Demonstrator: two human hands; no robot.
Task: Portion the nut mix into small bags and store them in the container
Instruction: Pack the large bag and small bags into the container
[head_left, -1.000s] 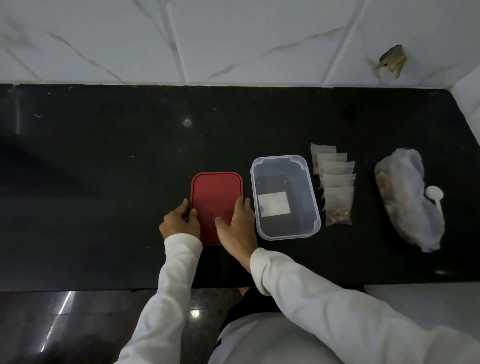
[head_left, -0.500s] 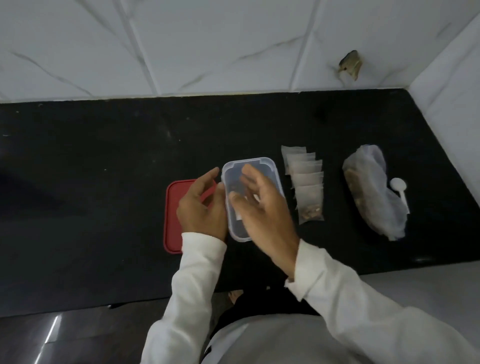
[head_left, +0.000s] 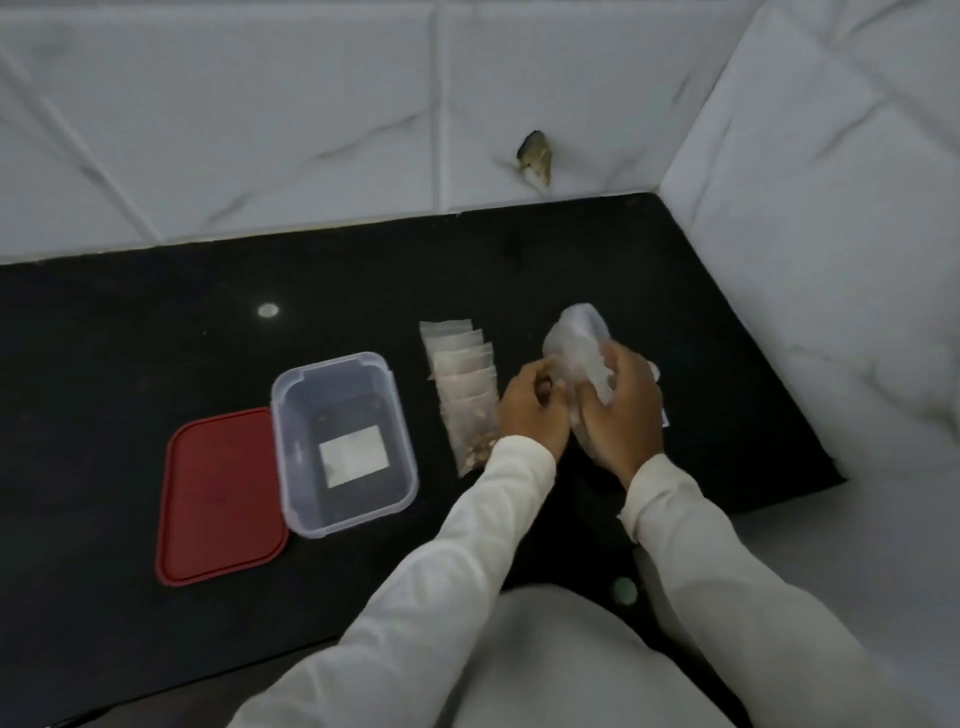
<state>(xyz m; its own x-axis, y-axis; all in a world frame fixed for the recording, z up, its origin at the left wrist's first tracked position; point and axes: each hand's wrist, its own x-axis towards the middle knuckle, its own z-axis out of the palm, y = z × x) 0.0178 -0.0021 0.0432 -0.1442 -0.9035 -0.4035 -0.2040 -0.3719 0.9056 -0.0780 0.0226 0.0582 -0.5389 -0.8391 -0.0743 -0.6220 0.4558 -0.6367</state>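
On a black bench (head_left: 130, 364), both hands work a clear plastic bag of nut mix (head_left: 576, 343) at the right. The right hand (head_left: 623, 415) curls its fingers round the bag's near side. The left hand (head_left: 532, 410) pinches its left edge with curled fingers. The bag looks soft, crinkly and slippery, probably best held by its gathered mouth. Just left lies an overlapping row of small bags (head_left: 460, 374). Further left stands the open clear container (head_left: 291, 441), its red lid (head_left: 218, 499) touching it.
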